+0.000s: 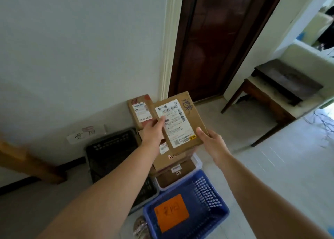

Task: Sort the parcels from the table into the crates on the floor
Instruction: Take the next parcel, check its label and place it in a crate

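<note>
Holding a flat cardboard parcel (192, 118) up in both hands, we seem to be reading its label (177, 124): our left hand (153, 129) grips the left edge, thumb on the label, and our right hand (210, 140) grips the lower right corner. It hangs above the white crate (198, 162), already heaped past its rim. Next we must pick a crate and lower it. The blue crate (213, 200) nearest us and the black crate (108, 148) leftward look roomy; the wall (72, 67) stands close behind.
</note>
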